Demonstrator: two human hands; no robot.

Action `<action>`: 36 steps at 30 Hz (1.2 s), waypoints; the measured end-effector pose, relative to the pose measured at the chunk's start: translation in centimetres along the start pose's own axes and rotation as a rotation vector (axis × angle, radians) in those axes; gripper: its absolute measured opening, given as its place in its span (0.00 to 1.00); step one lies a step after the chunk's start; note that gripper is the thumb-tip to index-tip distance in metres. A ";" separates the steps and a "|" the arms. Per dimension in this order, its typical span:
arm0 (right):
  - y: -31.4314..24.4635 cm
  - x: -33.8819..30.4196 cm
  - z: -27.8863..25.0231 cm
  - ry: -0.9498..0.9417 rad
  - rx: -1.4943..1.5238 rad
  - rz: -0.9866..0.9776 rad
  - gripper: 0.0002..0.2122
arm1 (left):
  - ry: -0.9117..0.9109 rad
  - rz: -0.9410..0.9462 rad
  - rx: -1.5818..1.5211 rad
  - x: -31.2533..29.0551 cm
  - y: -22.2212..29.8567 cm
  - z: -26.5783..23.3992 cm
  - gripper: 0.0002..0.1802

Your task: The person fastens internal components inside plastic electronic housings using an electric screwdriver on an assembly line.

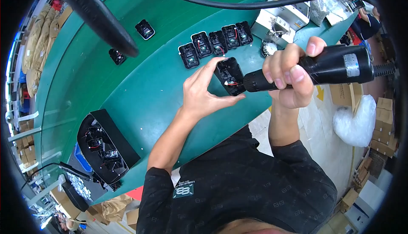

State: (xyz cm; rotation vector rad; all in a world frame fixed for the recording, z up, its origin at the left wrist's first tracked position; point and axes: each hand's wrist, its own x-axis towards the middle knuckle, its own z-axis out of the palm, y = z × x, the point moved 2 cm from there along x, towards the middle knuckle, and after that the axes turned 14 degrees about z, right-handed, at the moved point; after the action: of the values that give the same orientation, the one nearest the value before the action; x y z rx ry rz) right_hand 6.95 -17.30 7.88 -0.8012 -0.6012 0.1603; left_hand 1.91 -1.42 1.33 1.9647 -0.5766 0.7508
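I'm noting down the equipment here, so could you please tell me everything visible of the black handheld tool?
The black tool looks like a corded power screwdriver: a thick, plastic-looking barrel with a pale label, a narrower ribbed nose and a ribbed sleeve at its rear. The right hand grips its middle, holding it roughly sideways, its nose at the open black casing in the left hand. Its bit is not visible.

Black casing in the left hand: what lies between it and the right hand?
The black power tool's nose, seen in the head view; whether it touches the casing is unclear.
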 end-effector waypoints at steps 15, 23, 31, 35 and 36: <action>-0.8 -2.1 -1.4 0.181 -0.144 0.032 0.16 | -0.097 0.061 0.082 -0.1 1.8 2.0 0.41; -1.2 -1.0 -0.6 0.198 -0.288 0.111 0.26 | -0.143 -0.138 -0.031 -1.7 1.6 3.1 0.42; -2.0 3.5 1.3 0.148 -0.216 0.397 0.15 | -0.016 -0.650 -0.892 -2.6 0.9 3.0 0.32; -2.9 4.6 1.7 0.262 0.020 0.285 0.19 | 0.059 -0.785 -1.221 -3.1 1.4 3.3 0.34; -3.0 4.6 1.5 0.289 0.059 0.206 0.18 | 0.107 -0.828 -1.270 -3.1 1.6 3.4 0.36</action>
State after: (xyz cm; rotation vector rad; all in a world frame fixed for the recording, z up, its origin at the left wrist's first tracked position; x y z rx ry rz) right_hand 9.61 -16.82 12.84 -0.8105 -0.2398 0.2448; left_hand -0.39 -4.85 -1.16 0.7939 -0.0479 -0.0997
